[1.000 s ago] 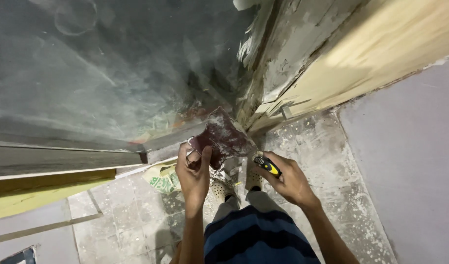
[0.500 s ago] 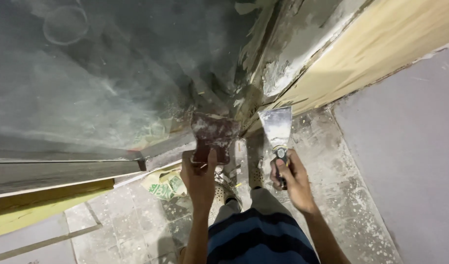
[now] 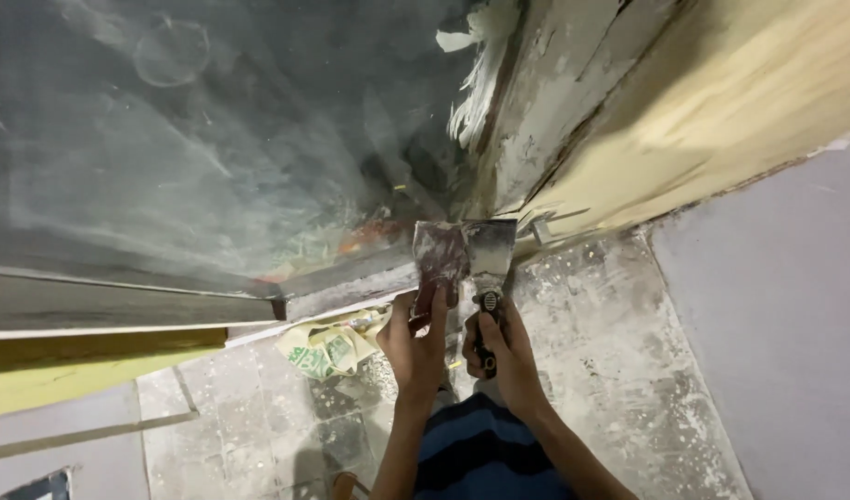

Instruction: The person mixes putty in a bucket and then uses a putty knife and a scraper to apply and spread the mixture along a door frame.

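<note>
The right hand (image 3: 503,347), fingers wrapped round a black-handled putty knife (image 3: 490,255), has brought its blade from the wall corner onto the reddish-stained scraper (image 3: 437,259) gripped by the left hand (image 3: 415,343), suggesting compound passing between blades below the glass pane (image 3: 212,139).

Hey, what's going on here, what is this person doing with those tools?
A person looks down at both hands, each holding a putty knife. The left hand grips a smeared, reddish-stained putty knife, and the right hand holds a second putty knife with a dark handle. The two blades meet side by side, close to a plaster-streaked door frame. Crumpled paper lies on the dusty tiled floor.
</note>
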